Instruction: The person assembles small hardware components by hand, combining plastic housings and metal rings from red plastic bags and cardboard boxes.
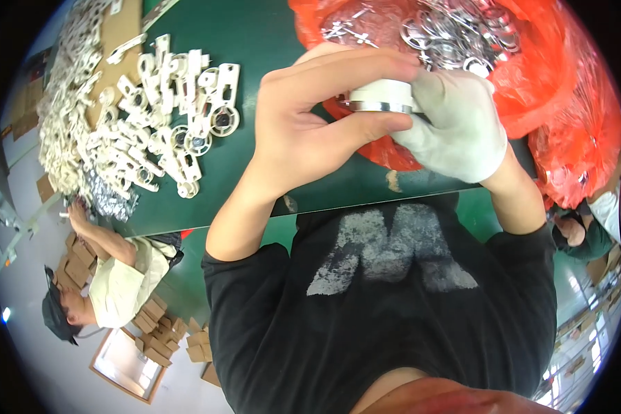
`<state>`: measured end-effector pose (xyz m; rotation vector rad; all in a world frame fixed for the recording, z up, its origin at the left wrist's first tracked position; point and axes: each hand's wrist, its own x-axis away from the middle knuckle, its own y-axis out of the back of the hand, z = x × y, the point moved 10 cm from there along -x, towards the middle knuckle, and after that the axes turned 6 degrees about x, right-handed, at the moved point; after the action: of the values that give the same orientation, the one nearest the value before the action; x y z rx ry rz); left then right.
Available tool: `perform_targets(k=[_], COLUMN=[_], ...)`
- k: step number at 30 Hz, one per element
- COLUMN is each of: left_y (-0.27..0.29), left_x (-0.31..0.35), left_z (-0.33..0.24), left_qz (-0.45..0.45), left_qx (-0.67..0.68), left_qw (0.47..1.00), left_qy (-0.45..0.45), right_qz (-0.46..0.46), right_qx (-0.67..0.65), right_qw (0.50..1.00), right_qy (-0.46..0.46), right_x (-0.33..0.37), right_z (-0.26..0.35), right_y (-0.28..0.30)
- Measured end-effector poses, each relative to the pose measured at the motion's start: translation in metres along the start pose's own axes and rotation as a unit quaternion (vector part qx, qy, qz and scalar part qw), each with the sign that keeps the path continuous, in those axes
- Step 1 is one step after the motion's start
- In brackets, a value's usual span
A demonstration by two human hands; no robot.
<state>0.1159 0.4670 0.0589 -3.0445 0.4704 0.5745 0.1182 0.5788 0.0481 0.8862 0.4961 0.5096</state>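
The left hand [293, 121] is bare, and the right hand [455, 124] wears a white glove. Together they hold one white part [381, 91] above the table [248, 62], between the near edge and the red bag [541, 86]. The part is round and is seen from its side, with a shiny ring [379, 107] around the lower border. The left hand makes a wide curve: its fingers pass over the top of the part and its thumb lies along the underside. The right hand is closed at the right end of the part, but some of its fingertips are hidden.

The red bag lies open toward the far right corner of the table, and many metal rings [455, 38] are inside it. More red plastic [579, 155] is beside the right edge.

On the left side of the table there is a large heap [165, 117] of white pieces, some with a round ring at the end. Cardboard [121, 58] is beside the heap, and clear plastic [114, 199] lies near the left corner of the near edge. There a co-worker [121, 290] in a pale shirt has one hand close to the heap.
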Motion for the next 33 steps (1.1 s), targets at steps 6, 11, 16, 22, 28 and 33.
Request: perform_targets(k=[6, 11, 16, 22, 28, 33], left_y=[0.012, 0.161, 0.269, 0.327, 0.285, 0.404], left_x=[-0.015, -0.026, -0.038, 0.01, -0.04, -0.018], left_z=[-0.016, 0.011, 0.034, 0.044, 0.031, 0.076], left_qz=[0.113, -0.061, -0.311, -0.135, -0.119, -0.035], left_qx=[-0.124, -0.181, -0.07, -0.644, -0.712, -0.698], left_qw=[0.985, 0.93, 0.927, 0.663, 0.638, 0.666], left_qy=[0.045, 0.315, 0.199, 0.357, 0.267, 0.261], right_qz=[0.015, -0.039, -0.038, -0.056, -0.015, -0.07], right_qx=[-0.09, -0.104, -0.132, -0.123, -0.109, -0.08], right_qw=[0.995, 0.988, 0.981, 0.984, 0.988, 0.994], right_qy=[-0.039, -0.104, -0.136, -0.119, -0.105, -0.031], right_x=[0.006, 0.001, 0.001, -0.001, 0.0, -0.004], right_z=[-0.005, -0.008, -0.015, -0.016, -0.014, -0.001], right_y=[-0.007, 0.008, 0.008, 0.008, 0.004, 0.021])
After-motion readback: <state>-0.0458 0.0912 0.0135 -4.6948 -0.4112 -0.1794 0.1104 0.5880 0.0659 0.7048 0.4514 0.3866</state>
